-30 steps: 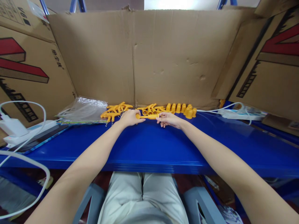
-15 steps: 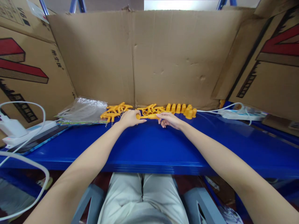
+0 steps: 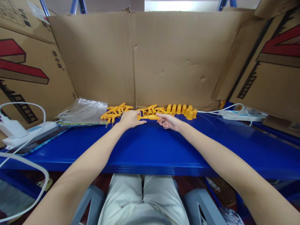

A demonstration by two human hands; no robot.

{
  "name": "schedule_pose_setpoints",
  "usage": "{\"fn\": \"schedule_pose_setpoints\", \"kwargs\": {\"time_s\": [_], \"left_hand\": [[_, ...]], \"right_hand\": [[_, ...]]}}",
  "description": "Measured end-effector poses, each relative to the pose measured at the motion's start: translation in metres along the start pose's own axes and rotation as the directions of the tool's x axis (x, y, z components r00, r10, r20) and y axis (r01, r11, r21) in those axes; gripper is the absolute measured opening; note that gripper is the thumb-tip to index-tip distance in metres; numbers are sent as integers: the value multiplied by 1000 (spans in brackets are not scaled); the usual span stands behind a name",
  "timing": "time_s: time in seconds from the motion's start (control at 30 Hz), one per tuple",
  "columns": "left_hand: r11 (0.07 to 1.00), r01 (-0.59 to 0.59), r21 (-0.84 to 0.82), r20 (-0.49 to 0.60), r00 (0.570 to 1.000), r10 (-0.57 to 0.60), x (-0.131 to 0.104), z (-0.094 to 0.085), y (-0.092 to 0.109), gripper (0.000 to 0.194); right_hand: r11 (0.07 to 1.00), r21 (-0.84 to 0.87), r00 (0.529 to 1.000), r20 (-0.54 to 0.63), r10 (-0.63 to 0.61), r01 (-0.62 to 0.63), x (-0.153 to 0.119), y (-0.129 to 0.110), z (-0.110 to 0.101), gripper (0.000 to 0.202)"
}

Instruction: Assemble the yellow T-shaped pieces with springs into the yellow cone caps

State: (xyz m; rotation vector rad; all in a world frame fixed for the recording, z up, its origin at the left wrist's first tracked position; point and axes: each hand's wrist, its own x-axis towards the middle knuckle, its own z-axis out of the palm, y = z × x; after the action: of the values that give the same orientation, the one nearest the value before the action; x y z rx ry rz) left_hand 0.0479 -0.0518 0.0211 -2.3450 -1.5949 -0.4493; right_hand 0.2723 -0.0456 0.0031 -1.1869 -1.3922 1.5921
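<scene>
A long yellow plastic piece, ribbed near its left end, lies level between my hands, just above the blue table. My left hand is closed around the left end, thumb stretched along the near side. The fingertips of my right hand pinch the right end, with the other fingers curled. Left of my left hand is a pile of yellow T-handled corkscrews, metal spirals hanging at the near side. More yellow pieces lie behind the held one. Several yellow cups stand upside down beyond my right hand.
A cardboard wall rises behind the table. Clear plastic bags lie at left, near a phone-like slab and a white power strip with cables. Another power strip is at right.
My right hand's fingers have curled in more tightly at the piece's right end. My left hand stays nearly in place on the left end.
</scene>
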Motion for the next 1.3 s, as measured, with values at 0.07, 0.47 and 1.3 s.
{"fn": "schedule_pose_setpoints", "kwargs": {"time_s": [0.07, 0.47, 1.3], "left_hand": [[1000, 0, 6, 2, 1000, 0, 0, 0, 0, 46], [999, -44, -22, -28, 999, 43, 1, 2, 0, 47], [998, -1, -65, -14, 1000, 0, 5, 7, -5, 42]], "right_hand": [[1000, 18, 1000, 7, 12, -12, 1, 0, 0, 37], [985, 26, 985, 22, 172, -172, 3, 0, 3, 49], [965, 261, 999, 37, 26, -35, 0, 1, 5, 10]]}}
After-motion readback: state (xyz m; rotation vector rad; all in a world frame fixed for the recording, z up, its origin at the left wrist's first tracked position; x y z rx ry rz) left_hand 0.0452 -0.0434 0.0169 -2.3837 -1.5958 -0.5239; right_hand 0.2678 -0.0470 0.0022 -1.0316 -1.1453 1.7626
